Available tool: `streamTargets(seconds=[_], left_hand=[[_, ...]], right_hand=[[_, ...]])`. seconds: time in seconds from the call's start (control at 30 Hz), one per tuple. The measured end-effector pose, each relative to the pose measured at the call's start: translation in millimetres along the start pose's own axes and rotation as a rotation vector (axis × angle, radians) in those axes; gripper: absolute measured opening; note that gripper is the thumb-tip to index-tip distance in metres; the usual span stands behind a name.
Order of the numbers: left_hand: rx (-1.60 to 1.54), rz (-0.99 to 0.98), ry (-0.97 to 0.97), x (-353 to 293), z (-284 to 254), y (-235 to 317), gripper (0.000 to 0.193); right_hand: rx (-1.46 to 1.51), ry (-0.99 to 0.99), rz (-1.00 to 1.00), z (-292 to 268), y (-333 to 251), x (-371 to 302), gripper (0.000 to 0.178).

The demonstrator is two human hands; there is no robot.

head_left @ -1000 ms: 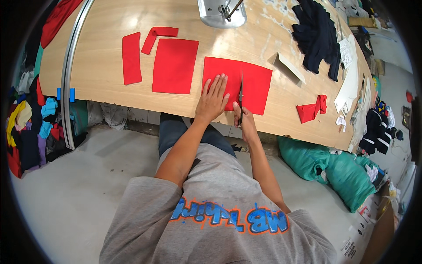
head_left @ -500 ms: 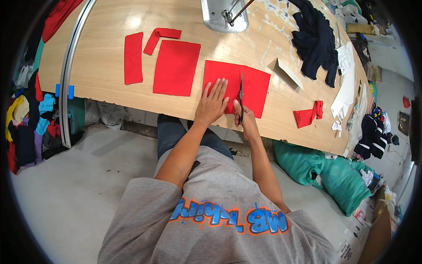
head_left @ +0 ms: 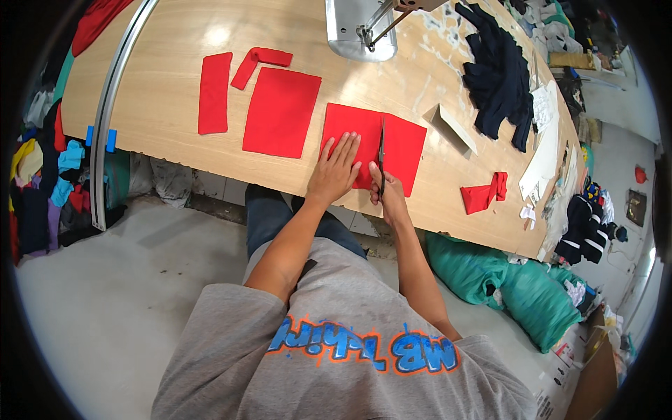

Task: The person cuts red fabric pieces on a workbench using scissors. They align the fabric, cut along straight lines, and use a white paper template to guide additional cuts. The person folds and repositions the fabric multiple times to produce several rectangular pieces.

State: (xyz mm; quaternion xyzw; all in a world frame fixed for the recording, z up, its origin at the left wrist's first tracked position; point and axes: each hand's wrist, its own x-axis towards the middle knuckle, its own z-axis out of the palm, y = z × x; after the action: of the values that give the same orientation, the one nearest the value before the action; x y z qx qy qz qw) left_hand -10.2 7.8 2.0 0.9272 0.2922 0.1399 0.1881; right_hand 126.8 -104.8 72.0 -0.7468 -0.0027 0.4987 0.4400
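A red fabric panel [head_left: 407, 150] lies on the wooden table in front of me. My left hand [head_left: 336, 171] rests flat on its left part, fingers stretched out and slightly apart. My right hand [head_left: 392, 194] grips a pair of dark-handled scissors [head_left: 381, 148] by the handles. The blades lie over the panel and point away from me, tips near its far edge. They look nearly closed. To the left is a second, rectangular red panel [head_left: 282, 112], with a red strip [head_left: 214, 93] and a folded narrow red band [head_left: 264, 57] beside it.
A metal machine base [head_left: 360, 31] stands at the far middle. Dark cloth [head_left: 497, 73], a folded card [head_left: 453, 128], red scraps [head_left: 479, 199] and white paper patterns [head_left: 542, 161] lie on the right. A metal rail [head_left: 112, 91] crosses the left. Green sacks [head_left: 465, 262] sit below the table.
The whole view has shifted slightly. On the red panel, my left hand stays pressed in about the same place, and the scissors in my right hand have barely moved.
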Motion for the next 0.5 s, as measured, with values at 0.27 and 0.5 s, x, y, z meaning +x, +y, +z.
streamTargets(seconds=[0.27,0.5], left_hand=[[-0.005,-0.002,0.006,0.4,1.7,0.2,0.069],[0.009,-0.004,0.003,-0.6,-0.3,0.2,0.069]], right_hand=[[0.039,-0.013,-0.032,2.1,0.5,18.6,0.049],[-0.016,-0.015,-0.035,1.8,-18.3,27.8,0.049]])
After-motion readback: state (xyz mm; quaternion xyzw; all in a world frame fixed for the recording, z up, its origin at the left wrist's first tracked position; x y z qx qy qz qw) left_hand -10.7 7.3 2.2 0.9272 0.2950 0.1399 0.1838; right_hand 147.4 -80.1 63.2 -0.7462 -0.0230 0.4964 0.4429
